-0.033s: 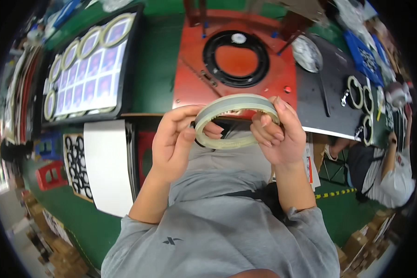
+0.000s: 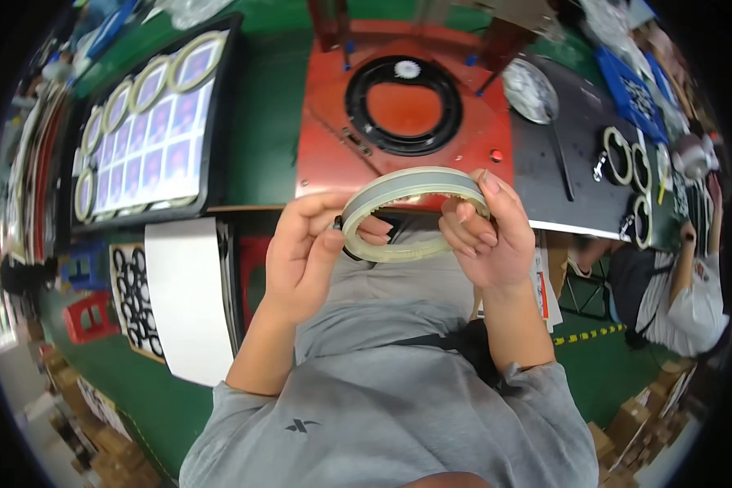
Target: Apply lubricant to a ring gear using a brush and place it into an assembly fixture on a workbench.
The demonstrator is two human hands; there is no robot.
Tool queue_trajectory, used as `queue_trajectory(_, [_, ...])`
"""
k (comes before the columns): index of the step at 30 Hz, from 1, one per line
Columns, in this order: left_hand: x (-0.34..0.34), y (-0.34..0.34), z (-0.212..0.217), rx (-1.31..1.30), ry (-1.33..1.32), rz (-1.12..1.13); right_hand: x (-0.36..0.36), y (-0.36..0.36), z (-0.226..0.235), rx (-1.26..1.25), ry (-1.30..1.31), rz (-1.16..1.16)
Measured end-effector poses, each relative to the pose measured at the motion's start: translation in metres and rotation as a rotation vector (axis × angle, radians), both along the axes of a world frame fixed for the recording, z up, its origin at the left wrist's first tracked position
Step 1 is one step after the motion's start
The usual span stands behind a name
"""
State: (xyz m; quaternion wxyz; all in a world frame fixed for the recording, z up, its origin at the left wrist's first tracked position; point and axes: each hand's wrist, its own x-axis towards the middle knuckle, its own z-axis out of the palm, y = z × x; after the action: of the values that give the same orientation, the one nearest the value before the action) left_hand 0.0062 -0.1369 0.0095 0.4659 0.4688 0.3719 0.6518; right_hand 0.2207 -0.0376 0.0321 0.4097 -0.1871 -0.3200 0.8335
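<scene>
Between my two hands a pale, translucent plastic ring (image 2: 415,183) with a grey band round its outside is held up, tilted, in front of my lap. My left hand (image 2: 301,252) grips its left side, thumb in front and fingertips reaching inside. A small black piece (image 2: 338,221) shows by the left thumb; what it is, I cannot tell. Closed on the ring's right side is my right hand (image 2: 496,232), its fingers curled inside the rim. Beyond the ring, a black ring-shaped fixture (image 2: 358,122) lies on a red machine plate (image 2: 321,146).
A black tray (image 2: 213,163) with printed sheets and pale rings stands at left. To the right, a dark table (image 2: 537,171) bears a bowl (image 2: 531,89), more rings (image 2: 616,154) and a blue basket (image 2: 630,93). A co-worker (image 2: 683,301) sits at far right.
The bench and machine plate appear shifted slightly left in the picture. Both hands keep the same grip on the ring.
</scene>
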Motion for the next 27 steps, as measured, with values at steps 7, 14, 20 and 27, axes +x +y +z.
queue_trajectory(7, [-0.008,0.021,0.008,-0.061,0.355,-0.1,0.032,0.006,-0.001,0.059,-0.057,-0.095])
queue_trajectory(14, [-0.002,0.024,-0.004,-0.168,0.322,-0.067,0.076,0.039,-0.002,0.542,-0.654,-0.256])
queue_trajectory(20, [-0.007,0.03,-0.019,-0.196,0.166,-0.098,0.164,0.104,-0.064,0.761,-1.689,-0.86])
queue_trajectory(27, [-0.01,0.029,-0.023,-0.207,0.125,-0.107,0.173,0.121,-0.077,0.692,-1.58,-0.937])
